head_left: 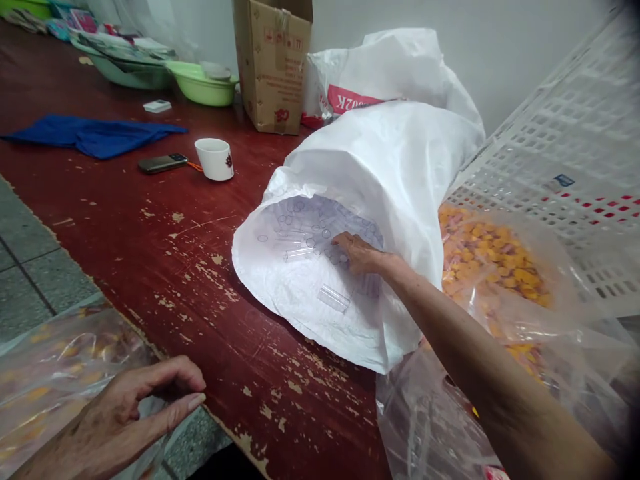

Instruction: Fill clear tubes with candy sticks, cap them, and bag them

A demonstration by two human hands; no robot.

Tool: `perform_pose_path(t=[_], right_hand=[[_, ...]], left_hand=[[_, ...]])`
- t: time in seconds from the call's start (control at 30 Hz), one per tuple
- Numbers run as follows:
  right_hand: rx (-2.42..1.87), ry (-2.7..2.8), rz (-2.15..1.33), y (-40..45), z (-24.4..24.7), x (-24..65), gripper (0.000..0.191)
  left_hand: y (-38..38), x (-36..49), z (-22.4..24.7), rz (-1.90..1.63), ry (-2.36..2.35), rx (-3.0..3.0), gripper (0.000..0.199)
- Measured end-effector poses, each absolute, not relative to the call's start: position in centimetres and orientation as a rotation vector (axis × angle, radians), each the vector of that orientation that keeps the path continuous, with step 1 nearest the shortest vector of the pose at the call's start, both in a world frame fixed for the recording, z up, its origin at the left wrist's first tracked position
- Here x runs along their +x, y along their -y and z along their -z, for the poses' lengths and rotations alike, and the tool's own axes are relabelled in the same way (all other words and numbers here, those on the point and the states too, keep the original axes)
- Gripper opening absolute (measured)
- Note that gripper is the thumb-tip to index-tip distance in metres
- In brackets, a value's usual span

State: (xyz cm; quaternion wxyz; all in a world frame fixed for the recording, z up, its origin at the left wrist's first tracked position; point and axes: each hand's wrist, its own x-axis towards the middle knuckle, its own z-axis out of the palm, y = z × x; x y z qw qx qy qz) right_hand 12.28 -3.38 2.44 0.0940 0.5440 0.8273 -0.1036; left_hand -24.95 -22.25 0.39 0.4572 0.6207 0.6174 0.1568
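A white woven sack [370, 153] lies on its side on the table, its mouth facing me. Many clear, colourless tubes [299, 252] are inside, and one loose clear tube [334, 298] lies nearer the mouth. My right hand [357, 252] reaches in, its index finger stretched out against the tubes at the front of the pile; its lower fingers are partly hidden, and no tube shows lifted in it. My left hand [160, 403] hovers by the table's front edge, thumb and index finger curved with a gap between them, holding nothing. Below it is a clear plastic bag [70, 360] of yellow-orange pieces.
The worn red table [200, 287] carries a white cup [215, 160], a phone [163, 163], blue cloth [95, 135], green basins [205, 83] and a cardboard box [275, 67]. On the right, a white plastic crate [565, 160] leans beside a bag of orange pieces [495, 260].
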Motion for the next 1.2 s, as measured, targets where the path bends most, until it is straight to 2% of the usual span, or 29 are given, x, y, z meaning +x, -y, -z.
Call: perform_pose_path(t=[0.27,0.5,0.67,0.73,0.8,0.87,0.93,1.07,1.2], right_hand=[[1.642,-2.429,0.089,4.2,-2.2,10.8,0.054],[1.885,-2.415,0.085,4.9,-1.7,12.2,0.043],[2.125,-2.468,0.163,6.7,-3.7,11.4,0.033],[2.198,-2.674,0.48,8.1,-4.9,9.9,0.03],[2.141,-2.846,1.119,10.0,-5.7,8.0,0.03],[1.964,-2.786,1.724,12.0,-5.8,6.0,0.033],[1.823,-2.614,2.062,13.7,-5.3,4.4,0.034],[1.671,-2.48,2.281,16.0,-4.0,2.6,0.028],[1.668,-2.416,2.38,17.4,-3.3,1.9,0.027]], left_hand=[[21.6,-24.0,-0.1,-0.301,-1.356,1.614,0.024],[21.2,-21.9,-0.7,-0.598,-1.34,1.575,0.024],[19.9,-18.6,-0.8,-0.773,-1.236,1.441,0.031],[18.8,-16.7,-0.9,-0.888,-1.128,1.371,0.045],[17.5,-14.7,-1.0,-0.997,-0.932,1.251,0.059],[16.1,-13.0,-1.3,-1.066,-0.681,1.092,0.066],[15.1,-11.8,-1.4,-1.051,-0.482,0.981,0.068],[14.9,-11.1,-1.2,-0.906,-0.395,0.908,0.057],[15.9,-11.5,-0.8,-0.936,-0.429,0.857,0.04]])
